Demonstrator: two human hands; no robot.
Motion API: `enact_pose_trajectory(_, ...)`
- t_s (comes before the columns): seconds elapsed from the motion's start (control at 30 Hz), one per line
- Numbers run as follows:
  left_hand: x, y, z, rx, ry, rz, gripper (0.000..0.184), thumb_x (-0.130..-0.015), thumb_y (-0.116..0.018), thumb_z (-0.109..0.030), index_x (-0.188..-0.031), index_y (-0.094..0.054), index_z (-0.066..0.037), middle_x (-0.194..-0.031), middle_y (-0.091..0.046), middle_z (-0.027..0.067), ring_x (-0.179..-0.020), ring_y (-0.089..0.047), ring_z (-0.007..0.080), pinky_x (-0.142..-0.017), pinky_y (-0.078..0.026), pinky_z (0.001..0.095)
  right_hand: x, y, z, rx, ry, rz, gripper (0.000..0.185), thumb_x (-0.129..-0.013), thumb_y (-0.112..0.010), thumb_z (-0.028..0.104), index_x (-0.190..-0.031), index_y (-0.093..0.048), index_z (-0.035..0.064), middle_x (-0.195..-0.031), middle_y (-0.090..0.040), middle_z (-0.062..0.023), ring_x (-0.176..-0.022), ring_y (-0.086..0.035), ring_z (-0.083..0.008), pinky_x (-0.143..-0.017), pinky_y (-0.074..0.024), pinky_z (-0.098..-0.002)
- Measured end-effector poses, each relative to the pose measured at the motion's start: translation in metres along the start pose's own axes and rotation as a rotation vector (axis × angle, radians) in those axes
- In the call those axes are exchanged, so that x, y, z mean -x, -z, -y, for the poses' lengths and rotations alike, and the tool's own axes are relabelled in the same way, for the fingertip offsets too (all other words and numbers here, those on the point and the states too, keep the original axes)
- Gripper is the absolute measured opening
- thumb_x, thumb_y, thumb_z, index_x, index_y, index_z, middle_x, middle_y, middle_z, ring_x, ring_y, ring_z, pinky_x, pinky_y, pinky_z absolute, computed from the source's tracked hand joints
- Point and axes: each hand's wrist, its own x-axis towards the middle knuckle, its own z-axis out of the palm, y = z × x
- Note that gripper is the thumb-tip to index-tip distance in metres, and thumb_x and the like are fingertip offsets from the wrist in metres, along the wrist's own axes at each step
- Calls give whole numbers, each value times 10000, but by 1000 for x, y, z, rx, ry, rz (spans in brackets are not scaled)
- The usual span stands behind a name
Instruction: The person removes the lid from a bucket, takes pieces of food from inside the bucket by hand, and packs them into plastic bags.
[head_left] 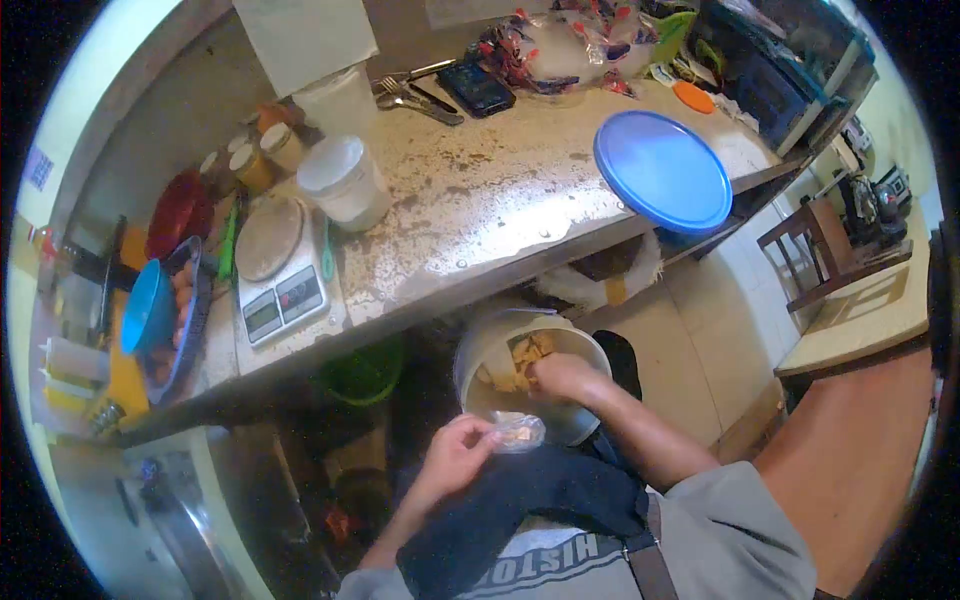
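With my left hand point(460, 455) I pinch one bag point(522, 433), seemingly part-filled. My right hand point(562, 377) is inside one bucket point(577, 342), near centre, its grip too hidden to tell; chips point(531, 350) remain there, uncountable, and one blue lid point(665, 168) lies far right.

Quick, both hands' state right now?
Left hand: closed, fingertips pinching a small clear plastic bag.
Right hand: inside the bucket at the yellowish pieces; grip cannot be told.
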Motion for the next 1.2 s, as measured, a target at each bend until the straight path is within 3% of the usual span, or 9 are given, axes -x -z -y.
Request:
enact_pose_trajectory(0.1, 0, -10, -2, 191, 23, 7, 207, -851, -671, -111, -1005, -599, 6, -916, -621, 29, -832, -569, 88, -745, -479, 247, -78, -61, -20, -18, 129, -103, 366, -749, -651, 286, -1028, -658, 49, -981, -666, -169, -919, -647, -311, -814, -502, -411)
enact_pose_trajectory(0.17, -1, -11, -13, 266, 65, 2, 291, -832, -682, -72, -1088, -560, -3, -926, -627, 30, -831, -574, 88, -755, -485, 243, -107, -73, -17, 95, 99, -37, 271, -714, -624, 187, -911, -684, 12, -932, -665, -213, -840, -666, -328, -703, -528, -432)
enact_pose_trajectory(0.47, -3, -14, 1, 167, 26, -27, 143, -863, -641, -81, -966, -550, -41, -847, -590, -1, -770, -562, 71, -690, -479, 223, -105, -118, -18, 118, 33, -93, 453, -735, -638, 362, -1035, -657, 24, -1094, -627, -216, -995, -628, -295, -862, -482, -425)
enact_pose_trajectory(0.57, -6, -16, 1, 194, -26, -9, 125, -872, -631, -80, -942, -533, -45, -843, -588, -2, -758, -561, 71, -681, -477, 224, -123, -134, -30, 58, 166, -152, 415, -738, -621, 336, -1024, -663, 37, -1064, -638, -195, -964, -633, -296, -839, -483, -411)
enact_pose_trajectory(0.93, -21, -13, -6, 465, -5, -110, 112, -884, -596, -60, -942, -500, -49, -826, -603, 28, -752, -590, 98, -704, -491, 237, -76, -97, -53, 59, 306, -20, 295, -720, -616, 244, -964, -673, 88, -925, -670, -129, -792, -660, -277, -706, -518, -414)
enact_pose_trajectory(1.03, -28, -18, 2, 513, -40, -139, 111, -881, -595, -57, -941, -502, -52, -834, -614, 34, -751, -596, 106, -721, -494, 248, -39, -73, -48, -286, 16, 26, 277, -751, -619, 290, -925, -697, 89, -820, -670, -163, -714, -654, -277, -642, -501, -413)
enact_pose_trajectory(1.13, -28, -17, -2, 453, -39, -135, 106, -884, -582, -63, -942, -496, -46, -876, -638, 61, -797, -615, 124, -756, -499, 267, -11, -49, -53, -160, 205, -174, 274, -748, -670, 229, -938, -653, 32, -808, -657, -164, -741, -645, -277, -672, -491, -415)
enact_pose_trajectory(1.17, -29, -19, -8, 480, 21, -148, 100, -887, -579, -71, -935, -497, -43, -893, -647, 76, -819, -623, 130, -768, -502, 272, 8, -36, -49, -263, 306, -288, 254, -802, -656, 209, -1015, -665, 70, -881, -679, -159, -820, -653, -296, -726, -522, -397)
enact_pose_trajectory(1.2, -30, -19, -10, 410, 32, -159, 99, -895, -573, -69, -940, -491, -35, -892, -650, 85, -812, -626, 133, -768, -508, 275, 37, -6, -36, -616, 239, -167, 265, -828, -666, 197, -1043, -649, 43, -895, -682, -134, -806, -652, -205, -734, -518, -339)
